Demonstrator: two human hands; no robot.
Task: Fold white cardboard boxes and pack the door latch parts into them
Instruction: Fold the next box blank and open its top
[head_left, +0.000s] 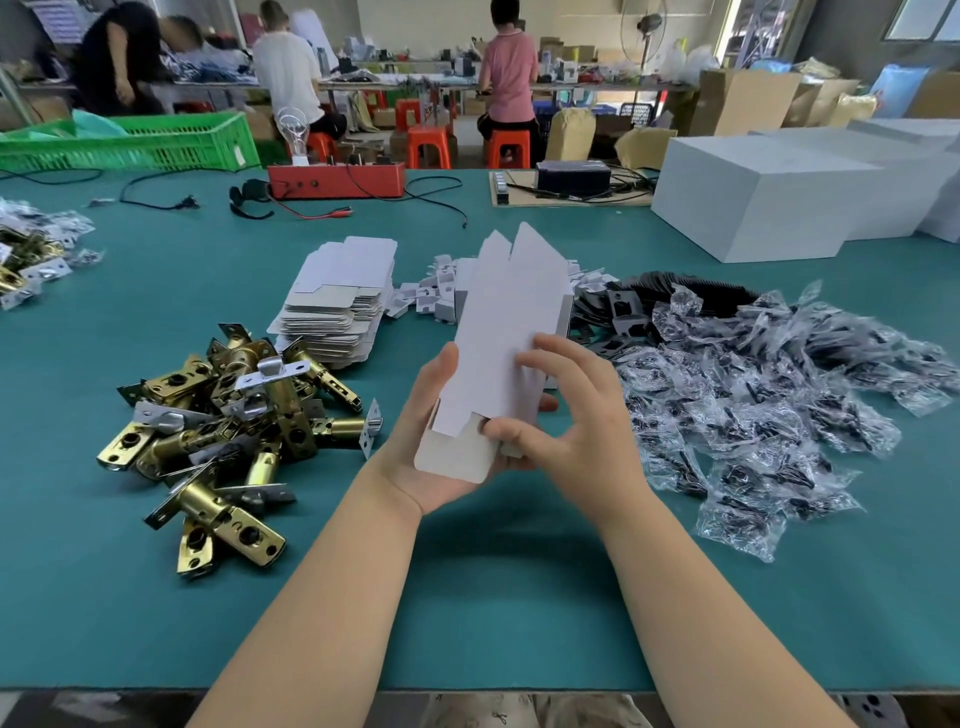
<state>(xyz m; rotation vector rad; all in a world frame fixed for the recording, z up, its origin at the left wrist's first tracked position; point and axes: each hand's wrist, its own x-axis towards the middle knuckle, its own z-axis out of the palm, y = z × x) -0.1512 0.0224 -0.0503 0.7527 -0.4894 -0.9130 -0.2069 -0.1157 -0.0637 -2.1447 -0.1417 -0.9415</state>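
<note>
I hold a white cardboard box (506, 332), partly formed, above the green table (467, 597), its open flaps pointing away from me. My left hand (431, 441) cradles its near end from below, thumb along the left side. My right hand (566, 415) grips the right side, its thumb pressing the near-end flap and its fingers curled over the top face. A heap of brass door latches (228, 426) lies to my left. A stack of flat white box blanks (337, 301) stands behind the latches.
Clear bags of black screws (769, 395) spread on the right, with black strike plates (639, 306) and small white cardboard inserts (431, 291) behind the box. Large white cartons (779, 197) stand far right. A red tester box (337, 179) and green crate (130, 140) sit at the back. People work beyond.
</note>
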